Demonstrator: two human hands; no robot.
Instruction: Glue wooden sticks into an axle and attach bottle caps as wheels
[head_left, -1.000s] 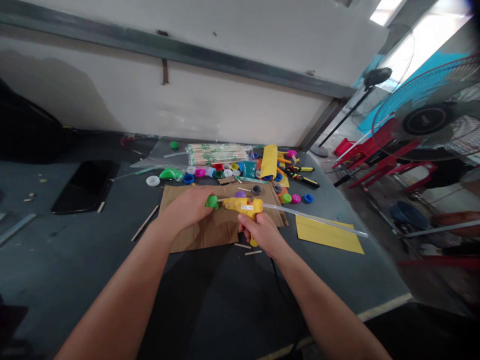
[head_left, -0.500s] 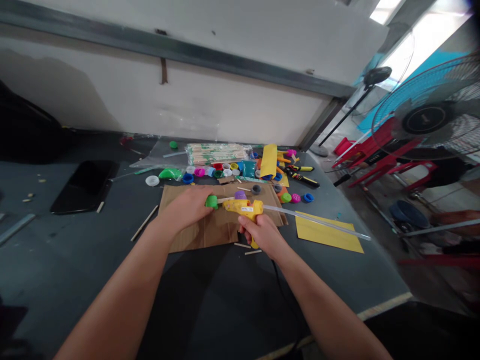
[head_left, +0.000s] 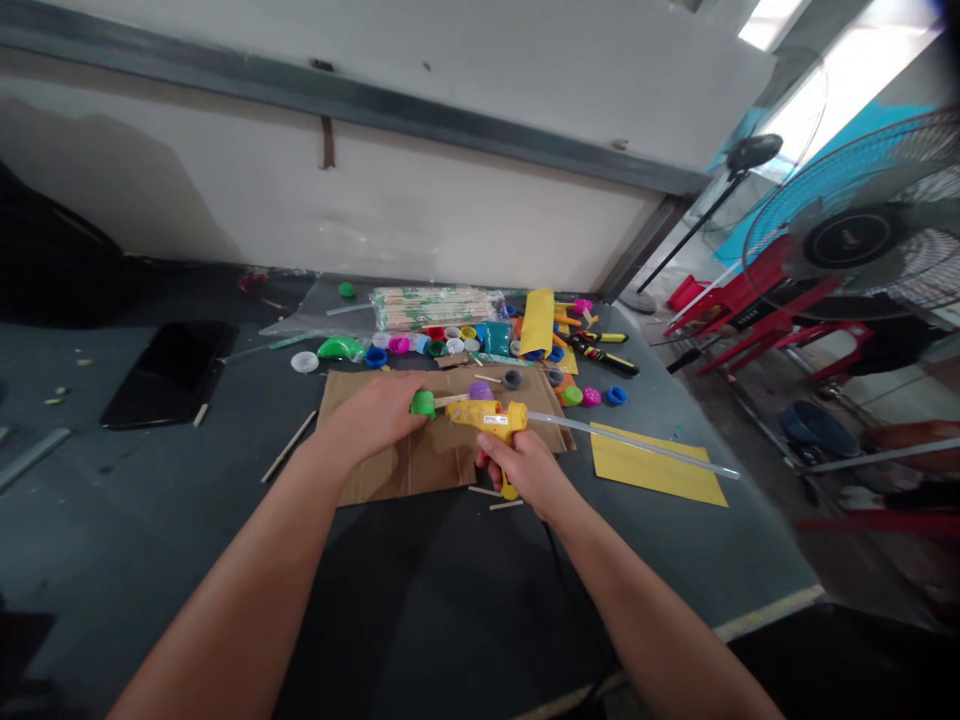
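My right hand point(head_left: 519, 465) is wrapped around the handle of a yellow glue gun point(head_left: 487, 414). A long clear glue stick point(head_left: 630, 440) pokes out of its back, and its nozzle points left. Just beyond the nozzle is a green bottle cap point(head_left: 423, 403), which the fingers of my left hand point(head_left: 382, 412) grip at its left side. A thin wooden stick point(head_left: 452, 399) runs from the green cap to a purple cap point(head_left: 481, 390) behind the gun. All of this is above or on a sheet of brown cardboard point(head_left: 405, 470); whether the nozzle touches the cap I cannot tell.
Behind the cardboard lie several coloured caps point(head_left: 399, 344), a packet of wooden sticks point(head_left: 439, 308) and a black-and-yellow cutter point(head_left: 604, 355). Yellow paper point(head_left: 660, 466) lies at right, a phone point(head_left: 169, 373) at left. A fan point(head_left: 855, 238) stands beyond the table.
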